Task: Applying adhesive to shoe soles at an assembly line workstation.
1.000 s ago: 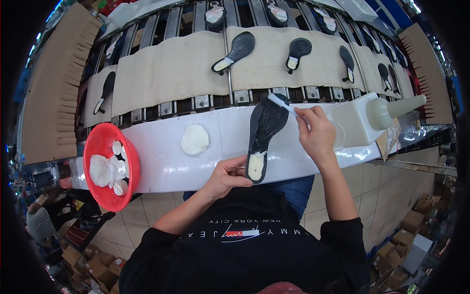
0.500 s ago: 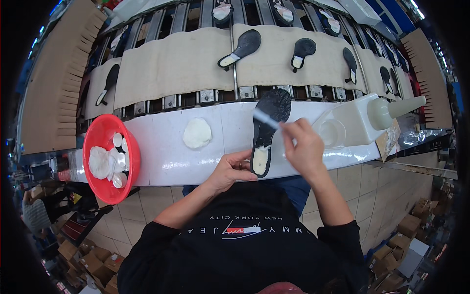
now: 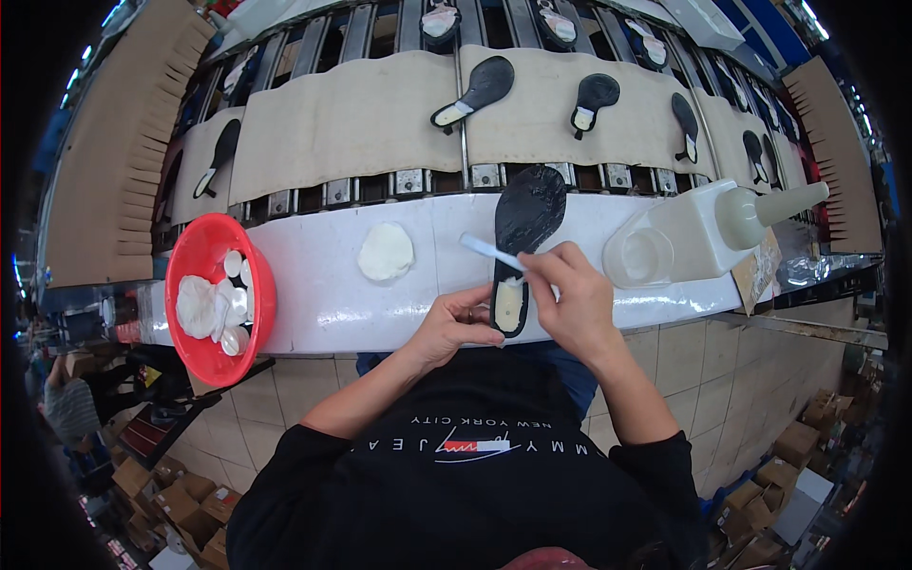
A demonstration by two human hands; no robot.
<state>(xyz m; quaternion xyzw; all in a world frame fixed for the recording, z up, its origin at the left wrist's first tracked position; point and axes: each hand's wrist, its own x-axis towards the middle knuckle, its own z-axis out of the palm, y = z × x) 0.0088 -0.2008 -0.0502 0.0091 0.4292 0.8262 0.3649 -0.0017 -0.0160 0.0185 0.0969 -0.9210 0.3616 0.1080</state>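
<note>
A black shoe sole [image 3: 530, 211] with a cream heel patch stands out in front of me, its wide toe part pointing away. My left hand [image 3: 452, 329] grips its heel end, thumb and fingers at the left edge. Between the fingertips of my right hand [image 3: 578, 306] is a thin white stick [image 3: 486, 249], perhaps a brush; its tip points left, past the sole's narrow middle. The sole's upper face looks dark and shiny. To the left, a round white pad [image 3: 386, 252] lies on the white table [image 3: 323, 309].
A red bowl [image 3: 269, 313] with white pads and small white discs stands at the left. On the right lies a translucent white bottle [image 3: 698, 233] with a long nozzle. Beyond the table, a roller conveyor [image 3: 408, 182] with beige mats carries several black soles. Cardboard panels [image 3: 119, 142] flank it.
My right hand has come nearer and slightly left, and the stick's tip has swung left and down, off the sole's wide part. My left hand keeps its hold on the heel end.
</note>
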